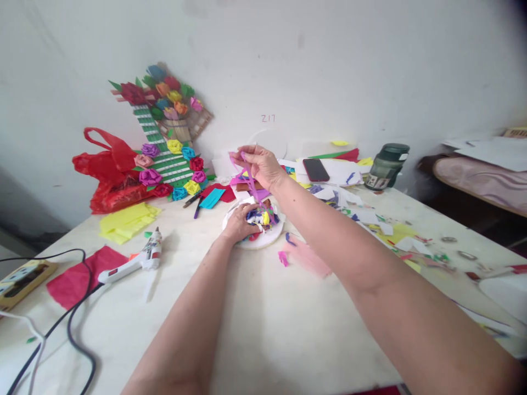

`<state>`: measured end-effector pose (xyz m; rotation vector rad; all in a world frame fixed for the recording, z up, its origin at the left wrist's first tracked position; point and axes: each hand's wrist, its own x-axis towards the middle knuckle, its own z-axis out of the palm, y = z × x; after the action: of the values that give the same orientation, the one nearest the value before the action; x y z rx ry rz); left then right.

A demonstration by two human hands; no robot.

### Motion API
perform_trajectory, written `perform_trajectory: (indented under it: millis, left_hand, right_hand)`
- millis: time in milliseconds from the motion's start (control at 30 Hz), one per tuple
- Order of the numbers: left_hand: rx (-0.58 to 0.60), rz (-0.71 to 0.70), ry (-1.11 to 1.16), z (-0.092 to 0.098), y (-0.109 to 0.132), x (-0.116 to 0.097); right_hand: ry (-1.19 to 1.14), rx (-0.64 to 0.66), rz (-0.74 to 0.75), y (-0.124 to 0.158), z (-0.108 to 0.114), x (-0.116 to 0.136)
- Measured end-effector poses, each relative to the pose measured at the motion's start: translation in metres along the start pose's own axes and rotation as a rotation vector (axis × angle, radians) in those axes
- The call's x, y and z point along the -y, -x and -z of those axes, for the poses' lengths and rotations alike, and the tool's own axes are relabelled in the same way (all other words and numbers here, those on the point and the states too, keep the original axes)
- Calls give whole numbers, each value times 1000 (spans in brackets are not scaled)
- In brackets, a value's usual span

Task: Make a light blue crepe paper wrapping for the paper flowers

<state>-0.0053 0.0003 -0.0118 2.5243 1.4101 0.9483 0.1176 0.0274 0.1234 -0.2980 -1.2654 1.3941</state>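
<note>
A round white disc (269,239) lies on the table, bearing a heap of crumpled coloured paper scraps (265,217) in blue, yellow, white and red. My left hand (239,220) rests on the disc's left side, thumb and fingers curved around the heap. Above and behind it, my right hand (261,164) is raised, pinching a thin purple strip (250,178) between thumb and fingertips. The strip hangs in a loop and runs down toward the heap; its lower end is hard to make out.
At left are a white glue gun (140,262), its cord, a power strip (24,280) and a red bag (109,170). Paper flower crafts (164,142) lean on the wall. A phone (315,170), a dark bottle (386,166) and scattered paper scraps (391,236) lie right.
</note>
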Motion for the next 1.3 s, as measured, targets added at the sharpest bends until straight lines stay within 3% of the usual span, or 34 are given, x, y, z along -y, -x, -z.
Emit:
perform_trajectory:
  millis: [133, 267, 400, 600, 767, 933, 1133, 1300]
  left_hand:
    - [8, -7, 9, 2, 0, -3]
    - [32, 68, -20, 3, 0, -5]
    - [23, 67, -29, 1, -1, -5]
    - [19, 39, -24, 1, 0, -4]
    - [20, 33, -11, 2, 0, -6]
    - [17, 49, -2, 2, 0, -6]
    - [20, 50, 2, 3, 0, -7]
    - [8, 66, -24, 1, 0, -8]
  right_hand:
    - [55, -12, -44, 1, -5, -2]
    - [272, -117, -212, 16, 16, -24]
    - [690, -210, -214, 32, 45, -40]
    - [1021, -96, -127, 45, 59, -37]
    - [1408, -288, -117, 58, 58, -48]
    - [1298, -325, -173, 70, 65, -70]
    - [1217, -422, 67, 72, 64, -86]
    - [1315, -318, -55, 66, 61, -89]
